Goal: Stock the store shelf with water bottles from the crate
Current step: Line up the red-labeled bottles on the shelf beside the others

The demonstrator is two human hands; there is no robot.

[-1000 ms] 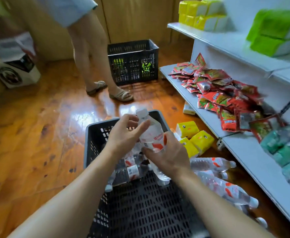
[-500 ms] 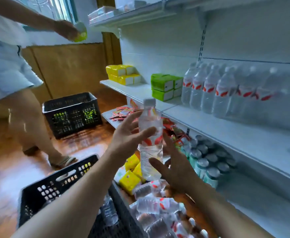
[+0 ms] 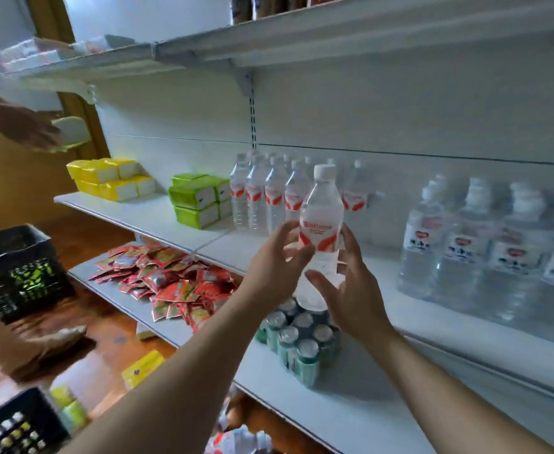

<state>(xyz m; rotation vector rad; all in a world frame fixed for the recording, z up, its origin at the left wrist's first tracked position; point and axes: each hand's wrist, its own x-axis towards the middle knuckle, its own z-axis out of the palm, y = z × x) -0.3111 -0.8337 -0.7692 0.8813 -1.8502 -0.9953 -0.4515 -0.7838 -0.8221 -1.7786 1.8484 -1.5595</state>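
I hold a clear water bottle (image 3: 321,217) with a white cap and red-white label upright in front of the middle shelf (image 3: 226,247). My left hand (image 3: 274,262) grips its left side at the label. My right hand (image 3: 351,290) wraps round its lower part, thumb in front. A row of matching bottles (image 3: 262,198) stands on the shelf just behind and to the left. A corner of the black crate (image 3: 16,424) shows at the bottom left.
Larger water bottles (image 3: 485,250) fill the shelf's right. Green packs (image 3: 200,201) and yellow packs (image 3: 111,178) sit to the left. Below lie cans (image 3: 298,335) and red snack packets (image 3: 170,283). Another person's hand (image 3: 30,129) holds a pack at far left, above a second crate (image 3: 16,270).
The bottle has come up out of the crate to the level of the middle shelf. My right hand, open beside it half a second ago, now wraps its lower part.
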